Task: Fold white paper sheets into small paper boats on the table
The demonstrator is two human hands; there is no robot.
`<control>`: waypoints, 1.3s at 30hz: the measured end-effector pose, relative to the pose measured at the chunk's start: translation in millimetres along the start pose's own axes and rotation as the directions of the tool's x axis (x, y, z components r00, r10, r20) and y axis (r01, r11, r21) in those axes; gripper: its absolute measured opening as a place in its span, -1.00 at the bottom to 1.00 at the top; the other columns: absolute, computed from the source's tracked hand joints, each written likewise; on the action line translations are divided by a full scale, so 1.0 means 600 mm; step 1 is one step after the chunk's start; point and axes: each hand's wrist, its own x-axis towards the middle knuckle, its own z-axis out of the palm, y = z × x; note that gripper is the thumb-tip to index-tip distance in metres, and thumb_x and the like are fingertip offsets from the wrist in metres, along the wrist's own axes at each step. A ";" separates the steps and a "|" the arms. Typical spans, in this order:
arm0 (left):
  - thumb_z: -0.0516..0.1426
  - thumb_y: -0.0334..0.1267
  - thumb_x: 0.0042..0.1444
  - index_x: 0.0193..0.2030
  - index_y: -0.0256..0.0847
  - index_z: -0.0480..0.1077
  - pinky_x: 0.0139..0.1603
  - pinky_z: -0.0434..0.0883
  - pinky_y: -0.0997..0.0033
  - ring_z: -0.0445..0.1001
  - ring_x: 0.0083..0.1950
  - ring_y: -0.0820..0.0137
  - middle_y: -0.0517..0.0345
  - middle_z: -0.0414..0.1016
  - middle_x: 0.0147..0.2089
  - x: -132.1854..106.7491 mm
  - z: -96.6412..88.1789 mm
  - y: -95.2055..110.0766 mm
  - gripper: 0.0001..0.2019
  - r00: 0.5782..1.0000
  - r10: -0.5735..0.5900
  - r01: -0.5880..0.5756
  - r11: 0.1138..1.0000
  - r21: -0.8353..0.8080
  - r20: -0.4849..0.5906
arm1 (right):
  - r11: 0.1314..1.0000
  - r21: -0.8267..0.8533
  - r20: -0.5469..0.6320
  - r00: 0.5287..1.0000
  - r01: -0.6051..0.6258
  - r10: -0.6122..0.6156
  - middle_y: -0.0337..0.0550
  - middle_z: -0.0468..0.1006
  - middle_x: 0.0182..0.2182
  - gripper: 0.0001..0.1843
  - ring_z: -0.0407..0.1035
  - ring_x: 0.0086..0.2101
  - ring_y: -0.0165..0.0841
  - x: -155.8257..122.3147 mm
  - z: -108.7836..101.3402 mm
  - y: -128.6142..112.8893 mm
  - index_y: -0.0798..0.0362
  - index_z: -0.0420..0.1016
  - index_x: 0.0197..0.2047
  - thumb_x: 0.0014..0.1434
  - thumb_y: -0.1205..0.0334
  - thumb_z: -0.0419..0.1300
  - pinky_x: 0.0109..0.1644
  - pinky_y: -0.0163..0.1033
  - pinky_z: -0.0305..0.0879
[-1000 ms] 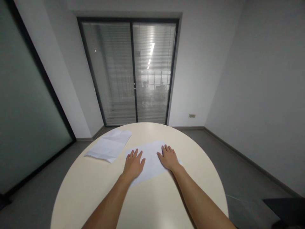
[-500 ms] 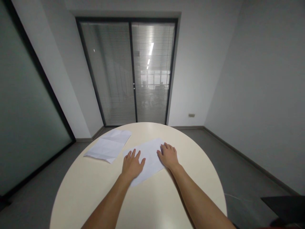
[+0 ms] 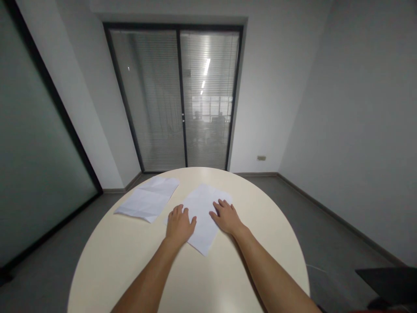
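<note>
A white sheet of paper (image 3: 202,208) lies on the round cream table (image 3: 130,261), turned so its long side runs away from me. My left hand (image 3: 179,226) rests flat on the sheet's left edge, fingers stretched out. My right hand (image 3: 226,216) lies flat on its right side, fingers spread. A second white sheet with fold creases (image 3: 148,198) lies further left, near the table's far edge, untouched.
Beyond the table stands a glass sliding door with blinds (image 3: 177,98). A dark glass partition (image 3: 29,143) runs along the left, a plain wall along the right. A dark object (image 3: 387,282) shows at the lower right, off the table.
Both hands have turned the sheet under them from lying crosswise to pointing away from me. The creased sheet at the left has not moved.
</note>
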 end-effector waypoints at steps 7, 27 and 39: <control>-0.04 -0.11 0.35 0.29 -0.33 0.36 0.32 0.25 0.02 0.29 0.38 0.06 -0.20 0.33 0.38 0.004 0.008 -0.007 -0.51 0.997 0.054 -0.054 0.999 -0.010 0.049 | 0.979 0.083 -0.100 0.979 0.186 -0.177 0.04 0.31 0.34 -0.54 0.12 0.34 -0.08 -0.001 -0.012 -0.004 -0.06 0.43 0.28 0.38 0.04 0.07 0.42 0.19 -0.16; 0.08 -0.11 0.32 0.21 -0.08 0.46 0.39 0.24 0.19 0.39 0.30 0.25 0.05 0.49 0.27 0.009 0.000 -0.019 -0.63 0.914 0.402 -0.396 0.847 -0.354 -0.061 | 0.881 0.221 0.010 0.902 0.418 -0.431 0.02 0.43 0.27 -0.43 0.23 0.29 -0.05 0.000 0.001 0.005 -0.03 0.49 0.23 0.20 -0.04 0.25 0.38 0.08 0.05; 0.04 -0.28 0.35 -0.07 -0.05 0.58 0.10 0.43 0.33 0.52 0.06 0.32 0.14 0.61 0.01 0.010 -0.019 -0.017 -0.75 0.917 0.380 -0.399 0.868 -0.297 -0.120 | 0.880 0.276 -0.065 0.921 0.386 -0.384 -0.05 0.61 -0.05 -0.57 0.46 -0.05 -0.16 -0.004 -0.006 -0.006 0.05 0.51 0.08 0.18 0.09 0.26 0.22 -0.05 0.20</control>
